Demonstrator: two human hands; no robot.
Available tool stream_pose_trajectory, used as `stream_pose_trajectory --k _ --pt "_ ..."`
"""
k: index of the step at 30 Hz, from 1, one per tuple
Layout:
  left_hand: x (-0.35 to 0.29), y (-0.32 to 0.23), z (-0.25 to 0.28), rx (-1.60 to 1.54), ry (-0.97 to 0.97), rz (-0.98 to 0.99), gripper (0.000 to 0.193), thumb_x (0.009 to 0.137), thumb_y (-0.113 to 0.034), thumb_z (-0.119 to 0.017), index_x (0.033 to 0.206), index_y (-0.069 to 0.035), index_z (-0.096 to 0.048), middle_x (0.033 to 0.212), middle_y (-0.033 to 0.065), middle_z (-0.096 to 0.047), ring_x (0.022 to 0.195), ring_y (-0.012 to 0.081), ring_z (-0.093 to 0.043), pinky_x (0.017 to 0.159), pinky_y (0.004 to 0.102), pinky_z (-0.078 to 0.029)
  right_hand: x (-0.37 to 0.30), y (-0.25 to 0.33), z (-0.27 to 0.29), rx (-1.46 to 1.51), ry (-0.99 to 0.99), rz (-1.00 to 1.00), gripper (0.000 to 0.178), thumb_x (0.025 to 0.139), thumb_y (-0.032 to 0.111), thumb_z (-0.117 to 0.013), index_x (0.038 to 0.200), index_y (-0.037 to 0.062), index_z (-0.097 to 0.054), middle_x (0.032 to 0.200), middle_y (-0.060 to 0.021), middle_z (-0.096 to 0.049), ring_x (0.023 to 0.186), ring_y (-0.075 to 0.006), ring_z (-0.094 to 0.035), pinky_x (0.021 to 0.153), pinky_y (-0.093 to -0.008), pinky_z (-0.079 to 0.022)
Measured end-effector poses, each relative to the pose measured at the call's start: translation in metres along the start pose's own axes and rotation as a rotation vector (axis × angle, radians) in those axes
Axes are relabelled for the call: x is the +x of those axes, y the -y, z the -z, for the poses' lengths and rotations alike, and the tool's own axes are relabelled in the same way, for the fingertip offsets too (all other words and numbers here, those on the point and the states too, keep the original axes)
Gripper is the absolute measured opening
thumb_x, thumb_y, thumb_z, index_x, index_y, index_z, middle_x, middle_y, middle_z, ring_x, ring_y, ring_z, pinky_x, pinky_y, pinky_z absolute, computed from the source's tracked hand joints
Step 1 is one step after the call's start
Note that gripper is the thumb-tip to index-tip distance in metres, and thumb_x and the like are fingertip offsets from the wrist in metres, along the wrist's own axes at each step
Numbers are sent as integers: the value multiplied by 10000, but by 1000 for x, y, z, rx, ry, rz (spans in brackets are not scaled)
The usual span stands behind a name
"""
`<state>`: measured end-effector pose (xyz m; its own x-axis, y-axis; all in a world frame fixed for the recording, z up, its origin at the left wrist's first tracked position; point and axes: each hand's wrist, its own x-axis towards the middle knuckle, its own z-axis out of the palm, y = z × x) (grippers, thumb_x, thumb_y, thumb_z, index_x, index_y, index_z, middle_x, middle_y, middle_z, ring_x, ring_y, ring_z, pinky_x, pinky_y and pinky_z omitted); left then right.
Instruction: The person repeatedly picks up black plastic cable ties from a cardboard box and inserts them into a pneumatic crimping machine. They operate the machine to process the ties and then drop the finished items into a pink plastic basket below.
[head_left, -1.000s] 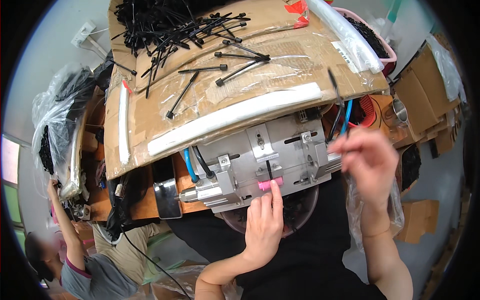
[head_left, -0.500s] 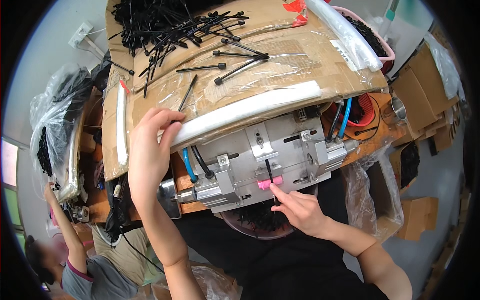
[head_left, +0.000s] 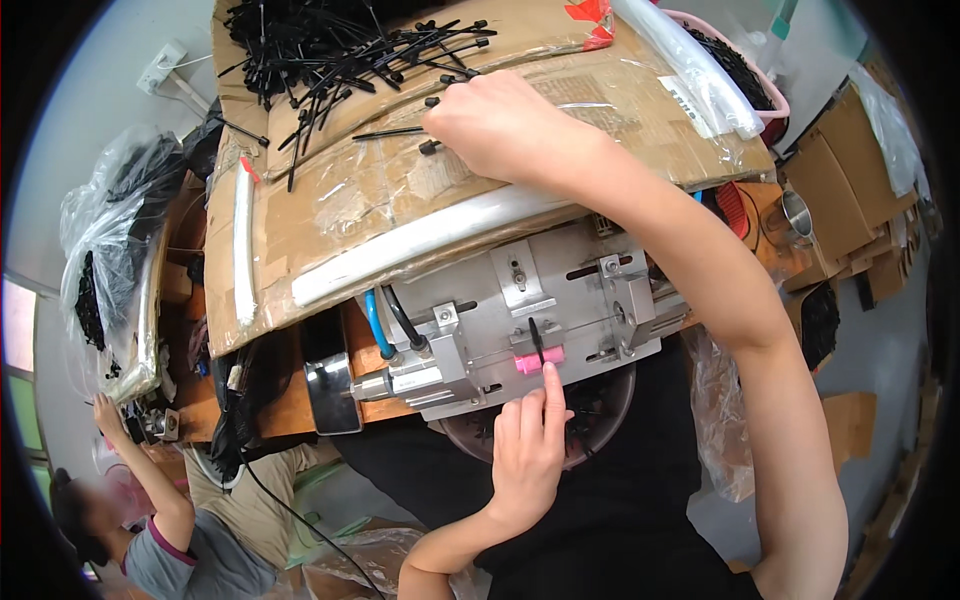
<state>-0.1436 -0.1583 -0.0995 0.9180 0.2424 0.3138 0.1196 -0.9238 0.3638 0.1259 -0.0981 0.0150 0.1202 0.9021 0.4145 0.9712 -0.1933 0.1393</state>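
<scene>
A small pink block (head_left: pixel 539 360) sits at the front middle of a metal fixture (head_left: pixel 470 345), with a slim black rod (head_left: pixel 536 336) lying across it. My left hand (head_left: pixel 530 440) comes from below, index finger stretched out to the rod's near end at the block, other fingers curled and holding nothing. My right hand (head_left: pixel 500 125) is over the cardboard (head_left: pixel 360 190), fingers bent down among loose black rods with thicker heads. One of these, its head (head_left: pixel 429 147) poking out, seems to be in its grip; the fingertips are hidden. Another rod (head_left: pixel 385 133) lies beside the hand.
A heap of black rods (head_left: pixel 310 50) covers the cardboard's far left. Blue and black hoses (head_left: pixel 378 335) rise from the fixture, and a dark bowl (head_left: pixel 465 430) sits beneath it. A metal cup (head_left: pixel 795 215) stands at right. Another person (head_left: pixel 190 545) works at the lower left.
My left hand has come down from the cardboard to the pink block, and my right hand has gone from the block up to the loose rods. One rod there has shifted slightly.
</scene>
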Motion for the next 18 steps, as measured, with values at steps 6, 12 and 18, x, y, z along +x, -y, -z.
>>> stream_pose_trajectory --k 6,12,18 --pt "8 7 -3 -7 -12 -27 671 768 -59 -741 1371 57 -471 989 103 -543 869 277 -514 779 376 -443 -71 7 40 757 -318 -190 322 752 152 -781 987 -39 -674 851 -141 -700 794 -247 -703 730 -334 -549" --pt "55 28 45 42 -95 -108 648 786 -110 -706 1390 -23 -489 924 95 -531 863 243 -529 760 352 -460 -196 99 39 905 -223 -383 462 748 -96 -720 1192 14 -656 1007 -150 -714 807 -229 -716 649 -306 -582" --pt "209 97 76 155 -234 120 384 885 -270 -691 1141 1 -599 1097 216 -592 955 346 -596 828 429 -474 -230 158 -9 738 -167 -322 621 739 -116 -658 1338 -88 -495 898 -150 -687 739 -251 -694 620 -329 -548"
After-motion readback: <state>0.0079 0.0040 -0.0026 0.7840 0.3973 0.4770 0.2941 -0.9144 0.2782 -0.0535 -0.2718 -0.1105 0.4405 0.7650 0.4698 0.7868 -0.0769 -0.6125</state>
